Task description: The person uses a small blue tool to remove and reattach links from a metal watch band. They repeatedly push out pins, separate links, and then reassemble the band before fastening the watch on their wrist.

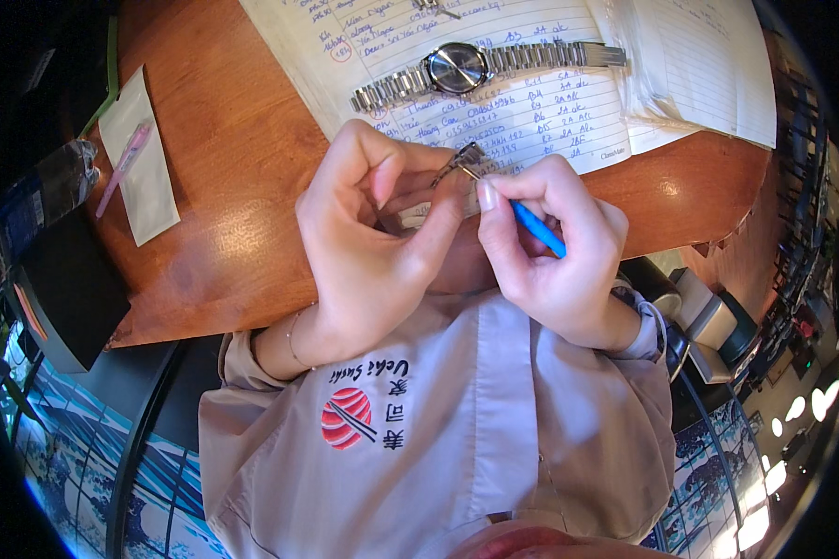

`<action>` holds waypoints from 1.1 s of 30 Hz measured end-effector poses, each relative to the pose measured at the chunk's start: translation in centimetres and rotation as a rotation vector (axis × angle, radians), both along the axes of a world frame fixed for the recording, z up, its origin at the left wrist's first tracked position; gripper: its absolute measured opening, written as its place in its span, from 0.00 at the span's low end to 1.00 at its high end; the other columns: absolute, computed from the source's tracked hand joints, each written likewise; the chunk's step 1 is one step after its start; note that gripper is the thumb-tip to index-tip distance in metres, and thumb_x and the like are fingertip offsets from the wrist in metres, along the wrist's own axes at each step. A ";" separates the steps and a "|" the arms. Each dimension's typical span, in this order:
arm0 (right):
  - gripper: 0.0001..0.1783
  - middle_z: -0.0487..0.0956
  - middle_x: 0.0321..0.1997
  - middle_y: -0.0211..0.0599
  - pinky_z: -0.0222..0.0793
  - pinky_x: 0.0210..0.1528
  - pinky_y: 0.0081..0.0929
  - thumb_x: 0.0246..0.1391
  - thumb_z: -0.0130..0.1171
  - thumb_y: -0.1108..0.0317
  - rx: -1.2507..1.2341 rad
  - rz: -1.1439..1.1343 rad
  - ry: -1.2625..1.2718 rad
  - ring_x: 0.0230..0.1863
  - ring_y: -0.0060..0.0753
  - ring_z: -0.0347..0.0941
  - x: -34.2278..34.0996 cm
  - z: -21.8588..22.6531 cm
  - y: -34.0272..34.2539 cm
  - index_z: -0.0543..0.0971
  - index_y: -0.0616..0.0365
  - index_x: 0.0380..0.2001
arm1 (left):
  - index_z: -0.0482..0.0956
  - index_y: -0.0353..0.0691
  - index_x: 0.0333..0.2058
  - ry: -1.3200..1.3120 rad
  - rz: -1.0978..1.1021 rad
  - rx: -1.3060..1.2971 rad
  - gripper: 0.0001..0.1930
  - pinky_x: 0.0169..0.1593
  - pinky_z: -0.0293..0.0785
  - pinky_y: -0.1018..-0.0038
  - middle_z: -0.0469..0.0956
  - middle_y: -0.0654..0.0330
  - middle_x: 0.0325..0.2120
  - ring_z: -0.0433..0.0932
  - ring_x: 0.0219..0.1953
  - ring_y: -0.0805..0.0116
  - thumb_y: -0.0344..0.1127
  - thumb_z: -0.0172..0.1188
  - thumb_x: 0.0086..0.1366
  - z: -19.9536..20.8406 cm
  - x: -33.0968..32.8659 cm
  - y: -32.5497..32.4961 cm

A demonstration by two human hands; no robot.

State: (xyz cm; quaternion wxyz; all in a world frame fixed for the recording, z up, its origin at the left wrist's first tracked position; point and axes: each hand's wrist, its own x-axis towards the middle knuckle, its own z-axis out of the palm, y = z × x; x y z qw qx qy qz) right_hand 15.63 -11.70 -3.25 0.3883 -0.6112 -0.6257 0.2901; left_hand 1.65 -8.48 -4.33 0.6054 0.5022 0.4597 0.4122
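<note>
My left hand [368, 238] pinches a small metal watch-band piece [461, 160] between thumb and fingers, just over the table's near edge. My right hand [555, 247] grips a thin blue-handled tool [538, 228] whose metal tip touches that piece. Both hands are close together, fingers almost meeting. A silver wristwatch [459, 68] with a dark dial and a metal link band lies flat on an open lined notebook [550, 102] beyond the hands.
The wooden table [224, 196] carries a white paper slip [144, 177] with a pink pen [124, 163] on it at the left. A plastic bottle [37, 200] lies at the left edge. A dark box [65, 289] sits below the table corner.
</note>
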 end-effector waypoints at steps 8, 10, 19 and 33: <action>0.06 0.73 0.20 0.38 0.68 0.20 0.25 0.44 0.58 0.78 -0.006 -0.009 0.047 0.18 0.36 0.73 0.2 -0.4 -0.2 0.71 0.61 0.24 | 0.53 0.40 0.26 -0.032 -0.023 -0.025 0.19 0.42 0.77 0.78 0.75 0.50 0.34 0.77 0.38 0.69 0.13 0.56 0.53 -0.1 -0.1 0.0; 0.05 0.73 0.20 0.37 0.67 0.20 0.25 0.43 0.58 0.78 -0.012 -0.013 0.053 0.18 0.36 0.73 0.3 -0.5 -0.3 0.72 0.61 0.24 | 0.53 0.40 0.26 -0.029 -0.032 -0.015 0.19 0.42 0.77 0.78 0.75 0.50 0.34 0.77 0.38 0.68 0.13 0.56 0.53 -0.1 -0.1 0.0; 0.05 0.75 0.20 0.38 0.67 0.20 0.23 0.43 0.60 0.77 0.074 -0.062 0.032 0.18 0.33 0.73 0.2 -0.8 -0.6 0.74 0.61 0.25 | 0.64 0.33 0.29 -0.108 0.078 -0.144 0.12 0.42 0.76 0.78 0.78 0.53 0.31 0.78 0.36 0.72 0.17 0.59 0.52 0.7 0.6 0.0; 0.06 0.75 0.21 0.39 0.70 0.21 0.26 0.42 0.61 0.78 0.148 -0.018 -0.115 0.20 0.37 0.75 0.8 1.1 -0.9 0.74 0.64 0.26 | 0.73 0.29 0.38 0.001 -0.083 -0.239 0.08 0.38 0.75 0.82 0.80 0.53 0.31 0.79 0.35 0.73 0.22 0.56 0.58 0.4 0.3 0.1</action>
